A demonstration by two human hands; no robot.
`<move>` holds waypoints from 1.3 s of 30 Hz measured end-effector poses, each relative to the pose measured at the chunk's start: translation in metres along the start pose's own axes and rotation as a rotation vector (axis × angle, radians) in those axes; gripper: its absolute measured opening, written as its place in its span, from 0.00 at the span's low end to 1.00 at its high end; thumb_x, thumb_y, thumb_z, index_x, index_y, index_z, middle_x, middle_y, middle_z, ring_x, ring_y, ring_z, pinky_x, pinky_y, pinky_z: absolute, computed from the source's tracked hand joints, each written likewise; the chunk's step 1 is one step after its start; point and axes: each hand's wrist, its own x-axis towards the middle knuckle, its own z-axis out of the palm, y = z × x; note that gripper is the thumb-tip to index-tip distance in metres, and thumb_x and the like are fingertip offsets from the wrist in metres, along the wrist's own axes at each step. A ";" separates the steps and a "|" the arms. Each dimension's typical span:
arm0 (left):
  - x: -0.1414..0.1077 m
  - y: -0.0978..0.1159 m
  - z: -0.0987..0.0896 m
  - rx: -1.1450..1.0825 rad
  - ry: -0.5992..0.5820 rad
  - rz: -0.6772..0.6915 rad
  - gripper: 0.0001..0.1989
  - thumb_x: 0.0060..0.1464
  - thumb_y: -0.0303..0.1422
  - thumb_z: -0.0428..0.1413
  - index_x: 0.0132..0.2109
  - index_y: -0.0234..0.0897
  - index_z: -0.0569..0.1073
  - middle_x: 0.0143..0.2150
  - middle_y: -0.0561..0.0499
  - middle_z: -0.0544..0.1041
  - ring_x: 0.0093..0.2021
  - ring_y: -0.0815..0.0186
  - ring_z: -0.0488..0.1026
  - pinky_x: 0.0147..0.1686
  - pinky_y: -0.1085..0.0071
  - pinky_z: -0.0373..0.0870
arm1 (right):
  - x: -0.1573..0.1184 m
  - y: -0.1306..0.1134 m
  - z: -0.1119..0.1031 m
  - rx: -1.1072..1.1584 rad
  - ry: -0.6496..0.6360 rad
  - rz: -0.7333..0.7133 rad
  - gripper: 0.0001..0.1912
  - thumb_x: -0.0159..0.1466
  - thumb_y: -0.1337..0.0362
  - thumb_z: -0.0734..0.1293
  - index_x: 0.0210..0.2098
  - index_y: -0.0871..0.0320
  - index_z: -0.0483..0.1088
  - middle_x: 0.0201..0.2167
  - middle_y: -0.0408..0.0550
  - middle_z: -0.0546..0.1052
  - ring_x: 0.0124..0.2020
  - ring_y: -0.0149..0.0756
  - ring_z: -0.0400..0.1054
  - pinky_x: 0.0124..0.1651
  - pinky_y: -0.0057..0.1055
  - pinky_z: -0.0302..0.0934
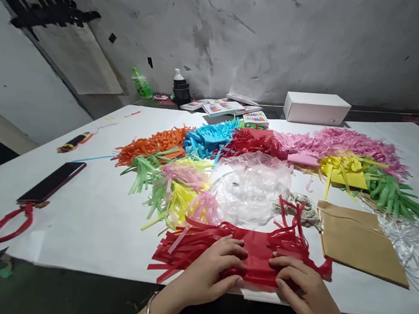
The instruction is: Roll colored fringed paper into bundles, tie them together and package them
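Note:
A sheet of red tissue paper [257,257], cut into fringe at both ends, lies flat near the table's front edge. My left hand [218,267] rests on its left half, fingers spread over the strips and the uncut middle. On the other side, my right hand [300,285] lies with bent, parted fingers on the paper's right part. Neither hand grips anything that I can see. Just behind the red paper is a crumpled clear plastic bag [248,184]. A bunch of green, pink and yellow fringe [180,189] lies to its left.
Orange [152,142], blue [210,138] and pink fringed paper [358,146] lie farther back. At right are a brown paper packet [363,242] and clear plastic strips [417,248]. A phone [52,182] with a red strap, a cutter [72,141] and a white box [316,108] are also on the table.

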 end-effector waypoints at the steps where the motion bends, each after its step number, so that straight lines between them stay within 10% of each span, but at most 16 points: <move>1: 0.000 0.000 0.000 0.009 -0.004 -0.006 0.10 0.59 0.26 0.59 0.47 0.40 0.78 0.55 0.45 0.77 0.64 0.55 0.66 0.67 0.53 0.56 | -0.001 0.000 0.000 -0.012 0.008 -0.006 0.12 0.71 0.61 0.60 0.34 0.54 0.72 0.52 0.53 0.77 0.55 0.39 0.72 0.54 0.34 0.67; 18: -0.002 0.006 0.000 0.151 -0.043 -0.020 0.08 0.62 0.28 0.55 0.44 0.39 0.79 0.56 0.45 0.77 0.65 0.55 0.65 0.69 0.51 0.53 | 0.006 -0.018 0.011 -0.316 0.165 -0.366 0.10 0.67 0.75 0.63 0.45 0.57 0.71 0.46 0.52 0.78 0.50 0.43 0.71 0.57 0.48 0.63; 26: -0.004 0.005 0.002 0.168 -0.049 -0.025 0.07 0.63 0.29 0.55 0.45 0.39 0.78 0.57 0.45 0.76 0.66 0.55 0.64 0.69 0.51 0.53 | -0.012 -0.004 0.009 -0.294 0.192 -0.280 0.11 0.70 0.68 0.63 0.50 0.54 0.71 0.49 0.49 0.79 0.49 0.37 0.75 0.48 0.32 0.71; 39: -0.005 0.001 0.003 0.175 -0.065 -0.022 0.09 0.63 0.27 0.54 0.48 0.40 0.77 0.58 0.44 0.76 0.67 0.53 0.64 0.69 0.48 0.53 | -0.008 -0.014 0.005 -0.247 0.132 -0.180 0.10 0.69 0.68 0.64 0.46 0.51 0.74 0.49 0.49 0.79 0.51 0.38 0.75 0.54 0.35 0.69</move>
